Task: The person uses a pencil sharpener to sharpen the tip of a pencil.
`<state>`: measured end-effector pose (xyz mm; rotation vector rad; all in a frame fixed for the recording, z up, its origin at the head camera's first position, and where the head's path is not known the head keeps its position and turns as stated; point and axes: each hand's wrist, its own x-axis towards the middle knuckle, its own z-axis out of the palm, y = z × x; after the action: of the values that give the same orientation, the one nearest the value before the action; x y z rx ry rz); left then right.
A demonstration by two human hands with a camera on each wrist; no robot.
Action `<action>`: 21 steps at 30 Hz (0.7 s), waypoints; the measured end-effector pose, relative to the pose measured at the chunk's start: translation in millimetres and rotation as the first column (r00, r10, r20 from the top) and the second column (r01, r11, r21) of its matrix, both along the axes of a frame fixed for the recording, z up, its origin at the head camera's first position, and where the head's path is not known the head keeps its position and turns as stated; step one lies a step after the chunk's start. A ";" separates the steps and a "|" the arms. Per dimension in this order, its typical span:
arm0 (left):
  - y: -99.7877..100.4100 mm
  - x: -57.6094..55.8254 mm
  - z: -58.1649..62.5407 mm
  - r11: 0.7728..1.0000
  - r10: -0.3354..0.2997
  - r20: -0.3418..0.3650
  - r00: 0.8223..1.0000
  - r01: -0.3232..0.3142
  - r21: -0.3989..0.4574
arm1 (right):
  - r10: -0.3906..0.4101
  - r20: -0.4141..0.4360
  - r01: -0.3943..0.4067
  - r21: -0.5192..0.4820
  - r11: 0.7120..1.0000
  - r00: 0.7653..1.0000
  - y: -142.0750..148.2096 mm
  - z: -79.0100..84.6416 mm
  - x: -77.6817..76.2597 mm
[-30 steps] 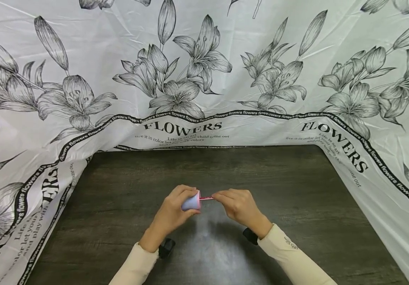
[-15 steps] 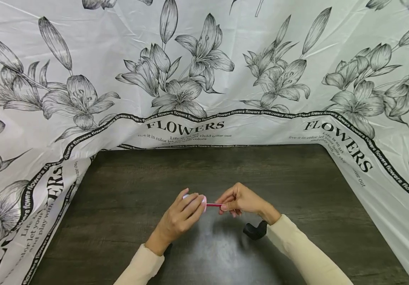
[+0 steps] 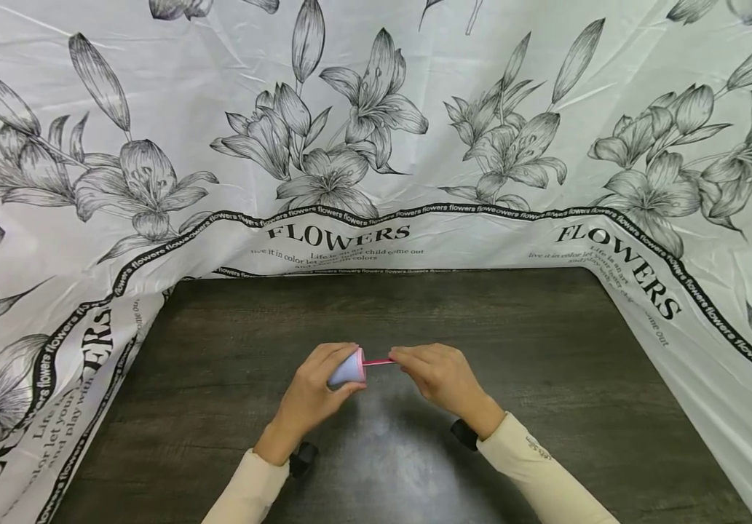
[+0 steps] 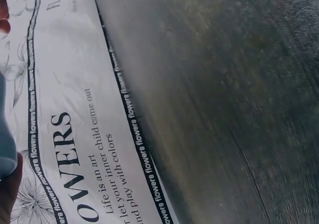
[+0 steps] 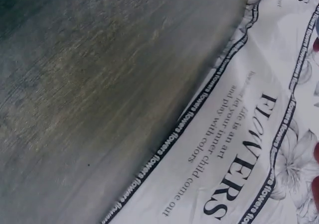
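Above the table my left hand (image 3: 313, 393) grips a small pale blue pencil sharpener (image 3: 346, 371), thumb below and fingers over it. Its pink end faces right. A thin red pencil (image 3: 378, 362) runs from that pink end to my right hand (image 3: 440, 375), whose fingertips pinch its other end. The pencil's tip is hidden within the sharpener. In the left wrist view, part of the rounded blue body (image 4: 6, 149) shows at the left edge against a finger. Only slivers of fingers (image 5: 316, 189) appear at the right edge of the right wrist view.
The dark wood-grain table (image 3: 513, 320) lies beneath both hands. A white cloth (image 3: 415, 167) printed with black flowers and lettering hangs behind and along both sides. Black straps (image 3: 303, 460) sit at both wrists, below cream sleeves.
My hands turned over half a second ago, the left fingers covering the sharpener, and have now turned back much as they were a second ago. The pencil stays in the pink end.
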<state>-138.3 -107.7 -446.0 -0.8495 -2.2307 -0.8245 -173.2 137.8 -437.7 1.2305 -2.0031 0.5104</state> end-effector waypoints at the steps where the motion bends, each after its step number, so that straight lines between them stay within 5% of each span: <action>1: -0.5 -0.4 0.4 1.000 0.000 0.011 1.000 0.000 0.005 | 0.000 -0.021 -0.001 -0.004 1.000 1.000 -0.4 -0.6 -1.0; 11: 0.2 0.8 3.1 0.999 -0.031 0.096 0.995 0.028 0.034 | 0.024 -0.121 -0.026 -0.018 1.000 0.992 -2.1 -11.8 -5.5; 14: 1.0 -1.6 4.1 0.999 -0.036 0.014 0.999 0.036 -0.016 | 0.053 -0.099 -0.056 -0.035 0.998 0.994 -3.4 -13.3 -6.8; 16: 1.7 -4.4 4.5 0.996 -0.030 -0.121 0.992 0.019 -0.091 | 0.081 -0.029 -0.083 -0.047 0.996 0.996 -4.3 -12.2 -7.2; 19: 4.4 -11.2 4.6 0.981 -0.024 -0.374 0.927 -0.050 -0.186 | 0.149 0.220 -0.134 -0.082 0.988 0.964 -4.0 -7.3 -7.7; 20: 5.7 -14.0 4.3 0.978 -0.022 -0.447 0.894 -0.075 -0.197 | 0.177 0.353 -0.152 -0.098 0.983 0.919 -3.1 -4.7 -8.4; 21: 7.2 -16.9 3.3 0.974 -0.021 -0.510 0.860 -0.096 -0.204 | 0.210 0.509 -0.172 -0.123 0.978 0.835 -1.8 -1.8 -9.6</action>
<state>-155.3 -100.6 -442.7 -0.9905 -1.8699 -0.2768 -182.7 136.0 -439.4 1.3580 -2.2806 1.1084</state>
